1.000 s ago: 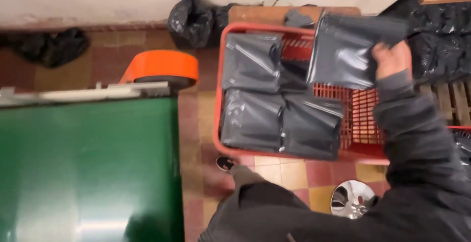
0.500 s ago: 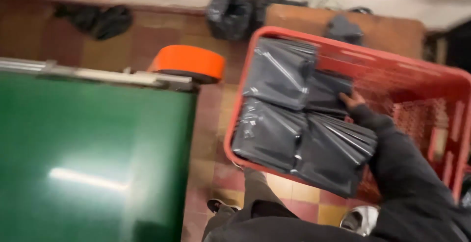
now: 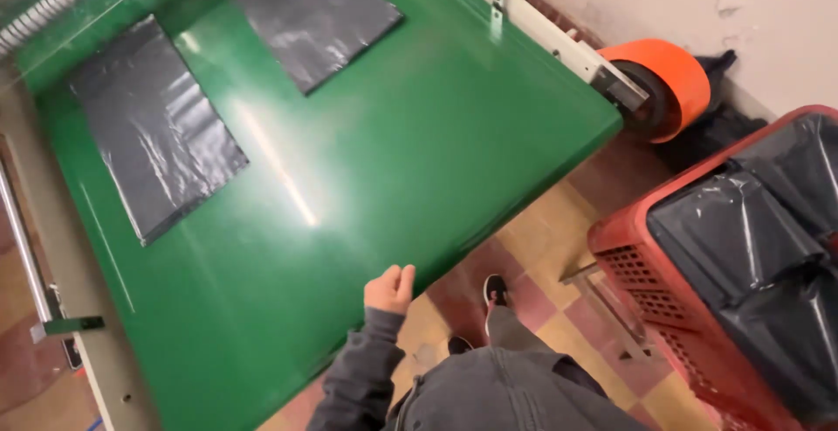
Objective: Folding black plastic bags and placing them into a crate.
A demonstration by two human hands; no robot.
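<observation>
Left hand (image 3: 390, 289) loosely curled, empty, resting at the near edge of the green conveyor belt (image 3: 384, 160). Right hand out of frame. Two flat grey poly mailer bags lie on the belt, well apart from the hand: one (image 3: 157, 125) toward the far left, another (image 3: 305, 12) near the top. Orange roller (image 3: 668, 82) at the belt's end by the wall. Red plastic crate (image 3: 663, 309) on the right, full of grey bags (image 3: 742, 239). Tiled floor (image 3: 559, 230), dark shoe (image 3: 495, 291) below.
</observation>
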